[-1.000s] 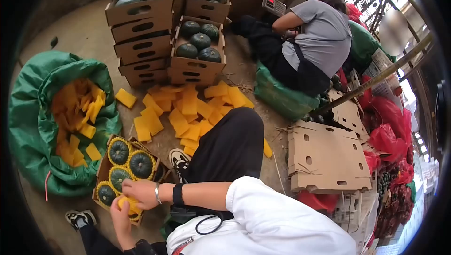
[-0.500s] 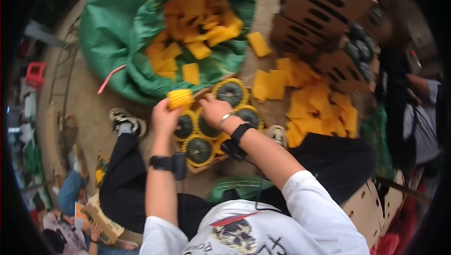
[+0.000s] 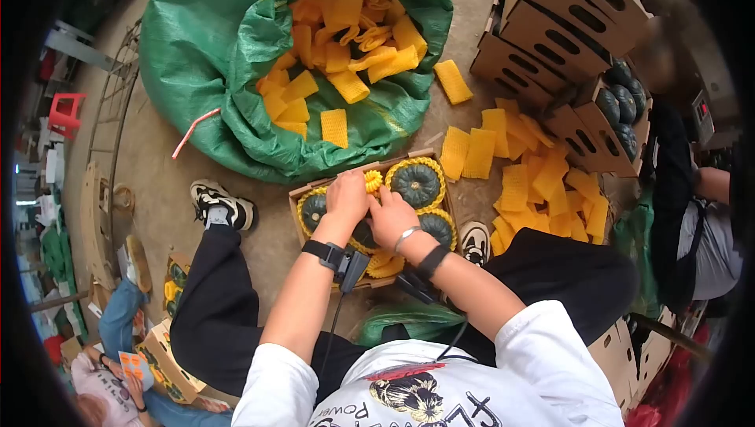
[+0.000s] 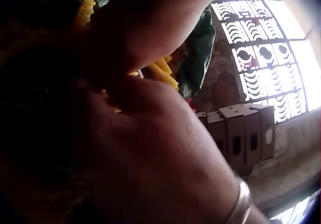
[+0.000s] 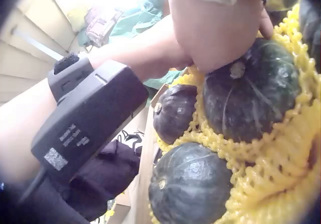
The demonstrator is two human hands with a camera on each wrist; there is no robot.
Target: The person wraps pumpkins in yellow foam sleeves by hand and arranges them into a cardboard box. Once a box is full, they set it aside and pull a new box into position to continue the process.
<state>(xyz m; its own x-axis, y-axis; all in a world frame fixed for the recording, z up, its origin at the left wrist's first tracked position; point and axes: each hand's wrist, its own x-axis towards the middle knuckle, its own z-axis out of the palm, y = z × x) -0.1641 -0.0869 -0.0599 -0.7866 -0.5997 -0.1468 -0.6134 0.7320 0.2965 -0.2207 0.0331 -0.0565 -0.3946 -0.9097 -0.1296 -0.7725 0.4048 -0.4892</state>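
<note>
A shallow cardboard box point(image 3: 297, 193) holds several dark green squashes point(image 3: 414, 183), most sleeved in yellow foam netting. Over its far middle part, my left hand point(image 3: 346, 199) grips a bunched yellow foam net point(image 3: 373, 181) that pokes out past the fingers. Right beside it is my right hand point(image 3: 393, 221), its fingertips close to the net and its finger grip hidden; I cannot tell whether they pinch it. In the right wrist view the right hand point(image 5: 215, 30) lies over a netted squash point(image 5: 251, 93). The left wrist view is dark, with both hands close together.
Beyond the box stands a green sack point(image 3: 189, 57) of yellow foam nets. More nets point(image 3: 550, 179) lie piled on the floor to the right, near stacked cardboard boxes point(image 3: 543, 42). A person point(image 3: 708, 230) sits at far right; another person point(image 3: 106, 380) is at lower left.
The head view has swung, then steadied. My left hand has carried the foam net from the box's left side in to the right hand, and the two hands now meet over the box.
</note>
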